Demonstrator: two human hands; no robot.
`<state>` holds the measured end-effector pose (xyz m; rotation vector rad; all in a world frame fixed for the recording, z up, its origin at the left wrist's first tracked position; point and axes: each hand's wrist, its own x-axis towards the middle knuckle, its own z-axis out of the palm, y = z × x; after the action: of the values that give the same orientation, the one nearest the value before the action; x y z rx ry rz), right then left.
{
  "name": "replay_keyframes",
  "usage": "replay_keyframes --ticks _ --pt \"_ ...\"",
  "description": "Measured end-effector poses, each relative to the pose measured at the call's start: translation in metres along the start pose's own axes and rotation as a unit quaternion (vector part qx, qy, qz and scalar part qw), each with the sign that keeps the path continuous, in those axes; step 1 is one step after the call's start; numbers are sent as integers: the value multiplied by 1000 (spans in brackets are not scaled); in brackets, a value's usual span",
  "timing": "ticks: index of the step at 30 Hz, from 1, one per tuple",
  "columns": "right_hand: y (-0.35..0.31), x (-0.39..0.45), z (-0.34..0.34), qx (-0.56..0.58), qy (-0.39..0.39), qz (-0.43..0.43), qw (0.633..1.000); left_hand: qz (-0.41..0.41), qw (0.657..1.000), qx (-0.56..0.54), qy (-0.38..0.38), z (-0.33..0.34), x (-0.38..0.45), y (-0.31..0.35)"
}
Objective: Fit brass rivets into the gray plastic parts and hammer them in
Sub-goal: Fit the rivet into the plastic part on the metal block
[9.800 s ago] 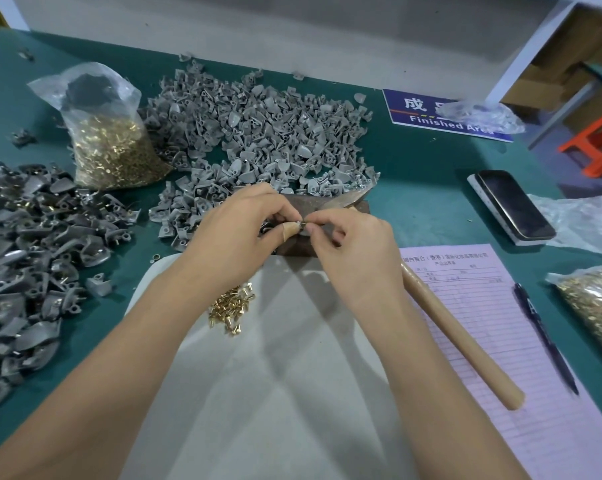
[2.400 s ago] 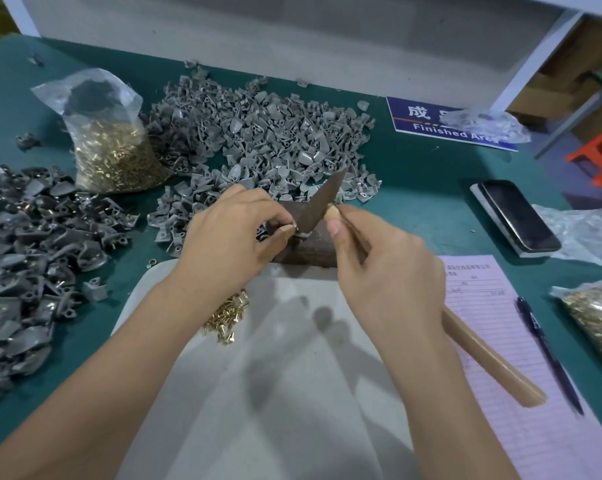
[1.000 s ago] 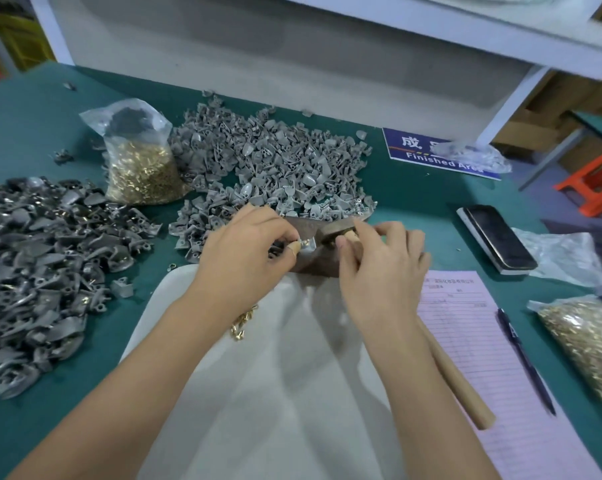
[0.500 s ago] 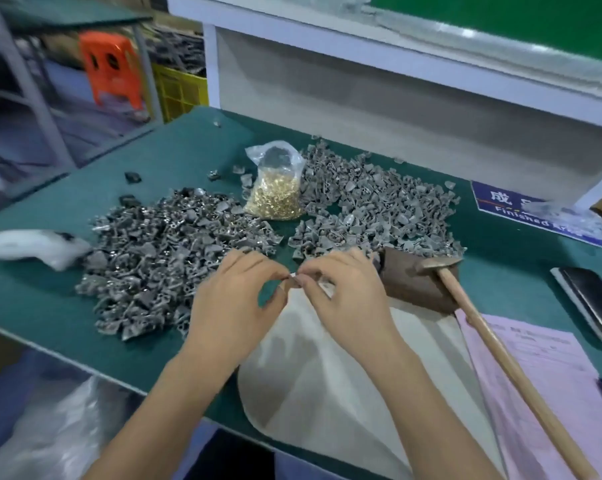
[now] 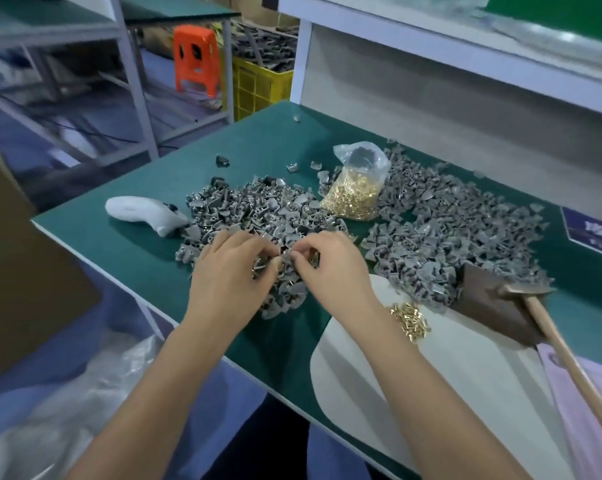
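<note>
Green bench (image 5: 147, 258): two hands (image 5: 282, 268), two piles (image 5: 448, 237).

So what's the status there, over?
Both hands over the left gray pile, fingers pinching parts. Hammer down on the block. Loose rivets wait on the white mat. Nothing blocking.

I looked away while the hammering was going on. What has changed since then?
The right hand has let go of the hammer, which now lies propped on the dark block. Both hands, the left hand too, have moved left over the darker pile of parts, fingers pinching something small. Rivet bag and loose rivets stayed.
</note>
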<state>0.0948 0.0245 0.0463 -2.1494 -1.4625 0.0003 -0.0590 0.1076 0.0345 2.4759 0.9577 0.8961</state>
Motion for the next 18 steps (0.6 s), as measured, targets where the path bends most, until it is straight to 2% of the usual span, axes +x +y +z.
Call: replay_keyframes --ticks 3,6,11,18 --pt "14 -9 -12 1 15 6 1000 31 999 -25 -6 5 -1 9" --pt "50 -33 -38 30 48 52 997 73 995 -69 -29 19 -3 29" --pt "105 -104 -80 28 116 140 983 125 975 -130 -130 58 -15 75" --pt "143 -182 -100 -34 146 228 962 137 941 -224 -214 97 -38 125"
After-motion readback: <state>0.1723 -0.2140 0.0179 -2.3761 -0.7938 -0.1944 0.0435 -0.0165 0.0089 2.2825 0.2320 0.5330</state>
